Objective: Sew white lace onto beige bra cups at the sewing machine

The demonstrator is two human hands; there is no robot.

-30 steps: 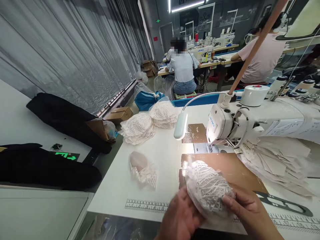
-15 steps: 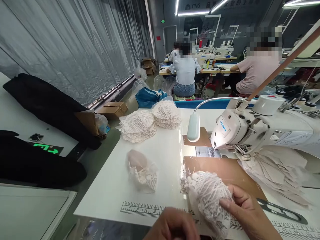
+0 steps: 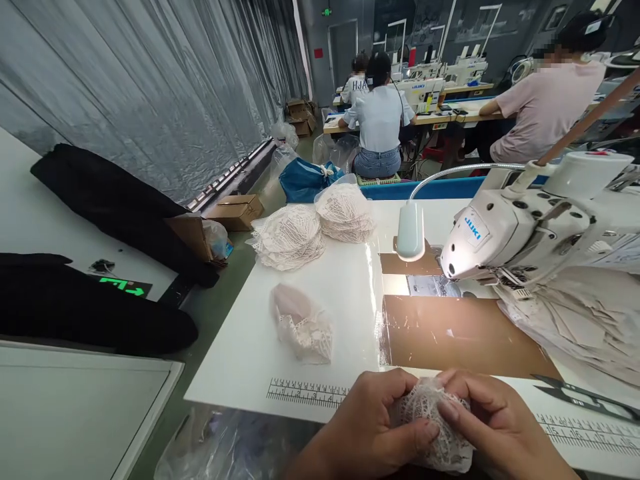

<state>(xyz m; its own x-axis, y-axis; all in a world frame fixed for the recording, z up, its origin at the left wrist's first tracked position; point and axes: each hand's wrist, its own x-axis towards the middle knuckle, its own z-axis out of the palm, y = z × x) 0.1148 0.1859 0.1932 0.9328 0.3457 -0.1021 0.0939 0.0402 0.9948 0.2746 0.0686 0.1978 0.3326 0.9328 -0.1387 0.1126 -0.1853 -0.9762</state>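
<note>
At the table's front edge, my left hand (image 3: 383, 423) and my right hand (image 3: 493, 417) both grip a white lace cup piece (image 3: 434, 413). My thumbs press on its front, and part of it is covered by my fingers. To the left, a single sheer and lace piece (image 3: 303, 327) lies on the white table (image 3: 240, 333). Behind it are two stacks of lace cups, a left stack (image 3: 290, 237) and a right stack (image 3: 346, 212). The white sewing machine (image 3: 490, 233) stands at the right, its lamp lit over the needle area.
Dark thread snips (image 3: 587, 398) lie right of my hands, near the printed ruler (image 3: 307, 393). Beige fabric pieces (image 3: 585, 320) are heaped under the machine arm. A lamp head (image 3: 411, 231) hangs over the table. Co-workers (image 3: 379, 120) sit at machines ahead.
My left hand has come up and taken hold of the lace cup beside my right hand. The cup has moved nearer to me, and the camera view has shifted.
</note>
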